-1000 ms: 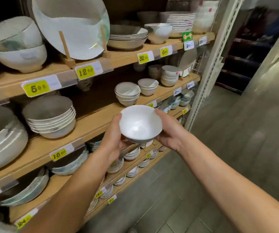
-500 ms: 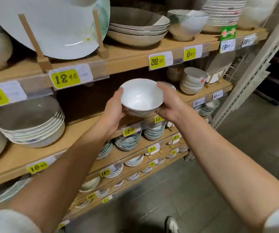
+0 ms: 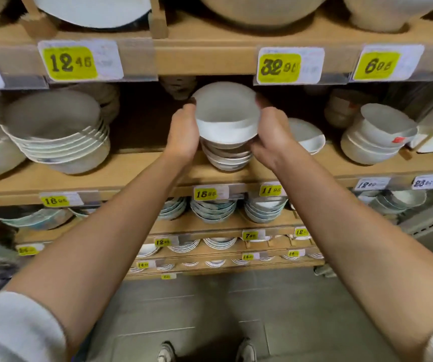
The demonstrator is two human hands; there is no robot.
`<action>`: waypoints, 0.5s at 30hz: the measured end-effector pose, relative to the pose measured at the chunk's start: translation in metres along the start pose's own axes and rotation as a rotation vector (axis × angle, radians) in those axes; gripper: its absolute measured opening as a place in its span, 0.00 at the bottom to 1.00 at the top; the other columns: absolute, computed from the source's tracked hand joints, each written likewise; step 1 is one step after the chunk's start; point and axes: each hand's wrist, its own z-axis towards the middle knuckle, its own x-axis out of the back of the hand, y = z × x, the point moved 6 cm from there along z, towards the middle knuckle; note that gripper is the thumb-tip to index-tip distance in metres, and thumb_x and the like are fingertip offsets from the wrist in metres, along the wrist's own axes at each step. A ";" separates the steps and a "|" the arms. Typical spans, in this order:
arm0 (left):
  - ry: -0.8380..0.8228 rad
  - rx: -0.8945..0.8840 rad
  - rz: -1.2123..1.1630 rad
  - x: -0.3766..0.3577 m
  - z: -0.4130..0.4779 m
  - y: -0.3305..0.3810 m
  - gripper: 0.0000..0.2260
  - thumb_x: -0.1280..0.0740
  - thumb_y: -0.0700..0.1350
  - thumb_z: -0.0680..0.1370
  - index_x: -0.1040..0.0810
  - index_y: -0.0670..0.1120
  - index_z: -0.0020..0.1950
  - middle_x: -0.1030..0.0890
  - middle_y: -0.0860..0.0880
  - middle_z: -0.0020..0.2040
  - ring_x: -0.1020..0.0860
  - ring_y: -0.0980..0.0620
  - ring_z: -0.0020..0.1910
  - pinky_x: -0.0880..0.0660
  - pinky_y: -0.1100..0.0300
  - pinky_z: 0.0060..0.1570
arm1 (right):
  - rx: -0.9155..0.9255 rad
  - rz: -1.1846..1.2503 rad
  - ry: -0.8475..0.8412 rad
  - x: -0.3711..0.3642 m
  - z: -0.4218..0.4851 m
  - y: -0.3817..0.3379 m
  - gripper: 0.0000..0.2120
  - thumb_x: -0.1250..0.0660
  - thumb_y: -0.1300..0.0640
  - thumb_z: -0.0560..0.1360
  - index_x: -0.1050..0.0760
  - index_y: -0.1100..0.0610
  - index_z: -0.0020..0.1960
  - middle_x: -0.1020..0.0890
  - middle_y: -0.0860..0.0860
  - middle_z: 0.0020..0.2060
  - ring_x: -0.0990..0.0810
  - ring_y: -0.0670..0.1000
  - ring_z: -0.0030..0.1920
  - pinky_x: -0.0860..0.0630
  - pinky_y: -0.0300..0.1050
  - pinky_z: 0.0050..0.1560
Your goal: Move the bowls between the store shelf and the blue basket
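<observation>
A white bowl [image 3: 226,114] is held between both hands inside the middle wooden shelf [image 3: 137,169]. My left hand [image 3: 184,133] grips its left side and my right hand [image 3: 269,131] grips its right side. The bowl sits at the top of a small stack of similar bowls [image 3: 227,156]; whether it rests on the stack or hovers just above it is unclear. The blue basket is out of view.
A stack of wide bowls [image 3: 61,137] stands to the left and stacked white bowls [image 3: 374,138] to the right. The upper shelf edge [image 3: 205,57] with yellow price tags hangs just above the held bowl. Lower shelves hold more dishes. My shoes [image 3: 167,352] show on the tiled floor.
Both hands carried the white bowl forward and deeper into the middle shelf, onto the small stack. The camera moved closer to the shelves.
</observation>
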 end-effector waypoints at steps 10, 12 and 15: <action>0.091 0.122 -0.262 -0.020 0.013 -0.036 0.13 0.45 0.42 0.81 0.24 0.45 0.41 0.21 0.59 0.26 0.26 0.66 0.24 0.32 0.72 0.25 | 0.172 -0.277 0.051 0.019 0.031 0.002 0.16 0.42 0.56 0.81 0.26 0.63 0.65 0.21 0.57 0.59 0.22 0.56 0.59 0.28 0.48 0.65; 0.087 0.127 -0.293 -0.023 0.012 -0.039 0.13 0.45 0.42 0.81 0.26 0.46 0.39 0.22 0.60 0.23 0.27 0.66 0.21 0.34 0.73 0.22 | 0.224 -0.274 0.079 0.021 0.034 -0.001 0.14 0.40 0.58 0.81 0.25 0.62 0.63 0.21 0.54 0.56 0.24 0.52 0.56 0.30 0.44 0.62; 0.075 0.137 -0.342 -0.025 0.012 -0.042 0.13 0.45 0.41 0.81 0.25 0.46 0.39 0.21 0.58 0.24 0.26 0.65 0.22 0.33 0.73 0.22 | 0.197 -0.310 0.096 0.024 0.037 0.005 0.13 0.39 0.55 0.80 0.26 0.58 0.63 0.22 0.52 0.54 0.25 0.51 0.55 0.29 0.44 0.62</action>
